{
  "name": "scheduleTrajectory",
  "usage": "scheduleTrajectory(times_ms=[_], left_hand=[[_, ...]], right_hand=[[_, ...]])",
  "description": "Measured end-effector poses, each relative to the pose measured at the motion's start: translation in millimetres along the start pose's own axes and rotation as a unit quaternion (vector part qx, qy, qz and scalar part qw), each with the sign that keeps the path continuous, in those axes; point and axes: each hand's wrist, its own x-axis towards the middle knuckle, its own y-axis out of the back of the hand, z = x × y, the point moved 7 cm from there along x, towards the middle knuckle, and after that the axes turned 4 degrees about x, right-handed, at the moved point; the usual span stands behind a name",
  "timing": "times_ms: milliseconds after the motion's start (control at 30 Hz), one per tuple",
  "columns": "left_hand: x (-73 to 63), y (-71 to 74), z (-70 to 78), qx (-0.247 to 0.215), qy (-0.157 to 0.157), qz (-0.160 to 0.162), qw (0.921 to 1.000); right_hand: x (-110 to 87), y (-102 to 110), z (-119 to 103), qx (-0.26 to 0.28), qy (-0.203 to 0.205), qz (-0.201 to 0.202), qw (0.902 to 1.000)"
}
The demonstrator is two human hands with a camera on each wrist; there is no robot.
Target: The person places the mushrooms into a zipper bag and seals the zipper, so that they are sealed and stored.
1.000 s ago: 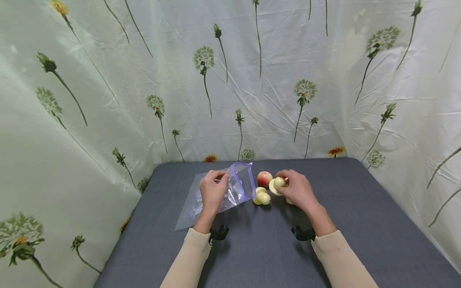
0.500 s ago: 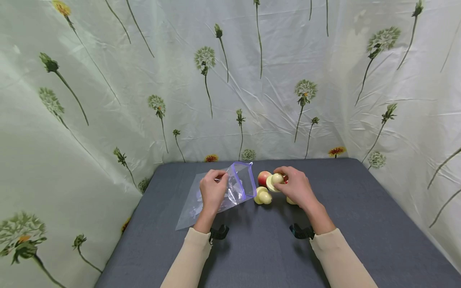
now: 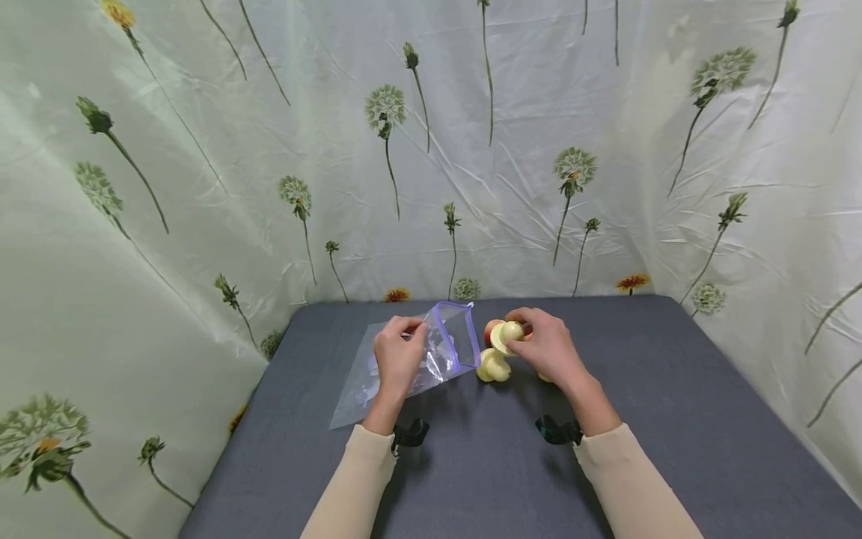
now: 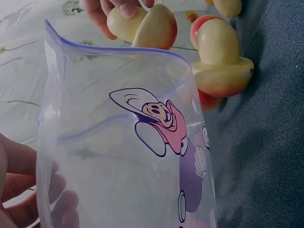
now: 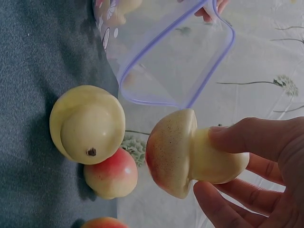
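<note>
My left hand [image 3: 399, 350] pinches the upper side of a clear zip bag [image 3: 353, 397] near its purple-edged mouth. In the left wrist view the mouth stands apart, and the bag's wall carries a cartoon print [image 4: 159, 116]. My right hand [image 3: 552, 348] holds a toy mushroom [image 5: 171, 154] by its pale stem, thumb on one side and fingers on the other. Its red-tinted cap points toward the bag mouth, just outside it. Below it, another toy mushroom [image 5: 88, 126] rests cap-down on the table, stem up.
Behind the resting mushroom lies a round red-and-yellow piece [image 5: 111, 175]. Another red-topped piece [image 5: 104, 223] shows at the lower edge of the right wrist view. The dark table [image 3: 465, 464] backs onto a flower-printed curtain [image 3: 512, 224].
My right hand has carried the mushroom left and slightly up, closer to the bag mouth. My left hand and the bag have stayed nearly still.
</note>
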Motion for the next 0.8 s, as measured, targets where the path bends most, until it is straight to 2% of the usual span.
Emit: scheduleTrajectory(times_ms=[533, 800], left_hand=[[1.5, 1.7, -1.3, 0.002, 0.006, 0.004, 1.0000], [2.0, 2.5, -3.7, 0.004, 0.017, 0.005, 0.9998]], right_hand=[[7.2, -13, -12, 0.017, 0.005, -0.015, 0.9997], [14.3, -17, -22, 0.013, 0.017, -0.007, 0.9997]])
